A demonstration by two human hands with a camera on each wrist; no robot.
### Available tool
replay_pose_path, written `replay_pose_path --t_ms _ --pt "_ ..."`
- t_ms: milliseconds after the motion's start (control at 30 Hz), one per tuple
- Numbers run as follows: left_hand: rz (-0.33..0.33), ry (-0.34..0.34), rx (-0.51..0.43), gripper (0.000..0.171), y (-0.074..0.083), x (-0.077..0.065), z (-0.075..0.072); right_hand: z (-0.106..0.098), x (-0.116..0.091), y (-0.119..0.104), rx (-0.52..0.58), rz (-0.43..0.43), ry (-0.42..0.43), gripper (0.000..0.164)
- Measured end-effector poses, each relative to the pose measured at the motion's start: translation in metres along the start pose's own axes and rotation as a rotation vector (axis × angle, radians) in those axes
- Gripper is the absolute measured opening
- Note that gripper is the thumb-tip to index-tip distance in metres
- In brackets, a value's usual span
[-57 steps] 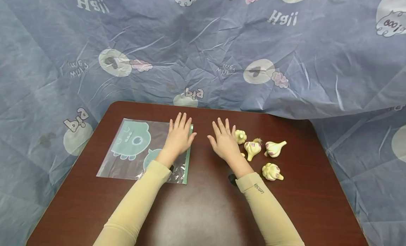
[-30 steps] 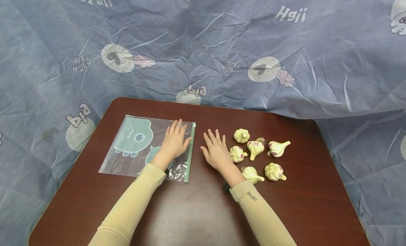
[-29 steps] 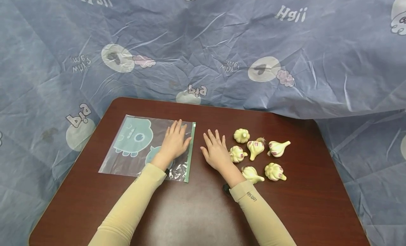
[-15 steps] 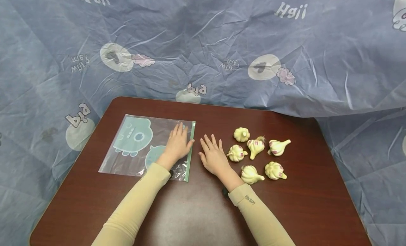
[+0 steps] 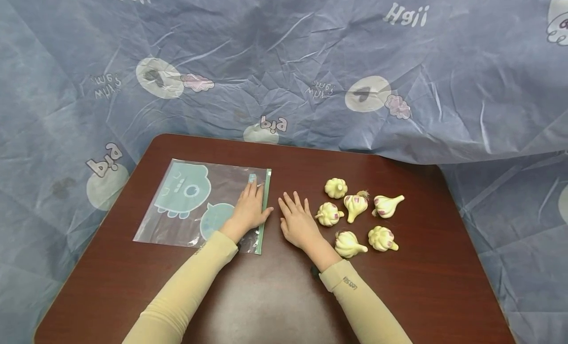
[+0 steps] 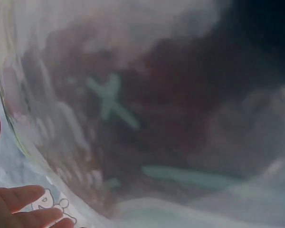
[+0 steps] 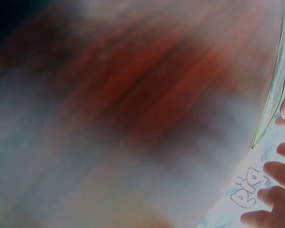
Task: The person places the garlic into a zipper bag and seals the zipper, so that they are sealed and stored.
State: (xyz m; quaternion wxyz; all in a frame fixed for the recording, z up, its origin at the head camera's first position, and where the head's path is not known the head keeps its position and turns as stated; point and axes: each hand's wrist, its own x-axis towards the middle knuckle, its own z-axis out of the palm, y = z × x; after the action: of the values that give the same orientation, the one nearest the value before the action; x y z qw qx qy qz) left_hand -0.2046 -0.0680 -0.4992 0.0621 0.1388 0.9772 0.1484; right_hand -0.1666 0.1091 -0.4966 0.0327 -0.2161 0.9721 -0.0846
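A clear zip bag [image 5: 226, 184] with pale teal cartoon prints lies flat on the left half of the table, its green zip edge [image 5: 266, 193] facing right. My left hand [image 5: 247, 208] lies palm down over the bag's right part, fingers straight, thumb across the zip edge. Between the bag and the garlic, my right hand [image 5: 299, 223] is palm down over the table, fingers extended, holding nothing. Several garlic bulbs sit to its right; the nearest bulb [image 5: 330, 214] is just beyond its fingers, and another bulb [image 5: 348, 244] is beside the wrist. Both wrist views are mostly blurred, showing only some fingers.
The dark reddish-brown table [image 5: 426, 285] has rounded far corners. A blue-grey printed cloth [image 5: 284, 63] hangs behind it and along both sides. Farther right are more garlic bulbs, one with a long stem [image 5: 388, 206] and one lower down [image 5: 383, 239].
Both hands have come down and nearer the body. My right hand has also shifted left, uncovering garlic bulbs that it and the forearm hid before. The bag and garlic stay put.
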Motion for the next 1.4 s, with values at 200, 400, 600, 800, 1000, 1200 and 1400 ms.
replay_pose_path --t_ms 200,400,600,800,1000,1200,1400 --pt "0.043 -0.039 0.036 0.076 -0.004 -0.001 -0.001 -0.003 -0.003 -0.001 -0.009 -0.025 -0.02 0.055" --pt "0.082 -0.049 0.083 0.078 -0.005 -0.003 0.001 -0.004 -0.004 -0.002 -0.005 -0.038 -0.034 0.055" --pt "0.086 -0.051 0.114 0.081 -0.006 -0.007 0.005 -0.002 -0.004 -0.004 -0.019 -0.06 -0.032 0.055" --pt "0.067 -0.078 0.039 0.077 -0.007 -0.008 0.003 0.001 -0.003 -0.004 -0.025 -0.087 -0.062 0.055" --pt "0.074 -0.11 -0.031 0.073 -0.011 -0.007 -0.002 0.004 0.001 -0.004 -0.052 -0.13 -0.075 0.056" --pt "0.137 -0.136 -0.042 0.071 -0.015 -0.011 -0.005 0.005 0.004 -0.004 -0.043 -0.166 -0.099 0.057" --pt "0.145 -0.178 -0.079 0.066 -0.017 -0.013 -0.005 0.005 0.008 -0.005 -0.053 -0.2 -0.15 0.058"
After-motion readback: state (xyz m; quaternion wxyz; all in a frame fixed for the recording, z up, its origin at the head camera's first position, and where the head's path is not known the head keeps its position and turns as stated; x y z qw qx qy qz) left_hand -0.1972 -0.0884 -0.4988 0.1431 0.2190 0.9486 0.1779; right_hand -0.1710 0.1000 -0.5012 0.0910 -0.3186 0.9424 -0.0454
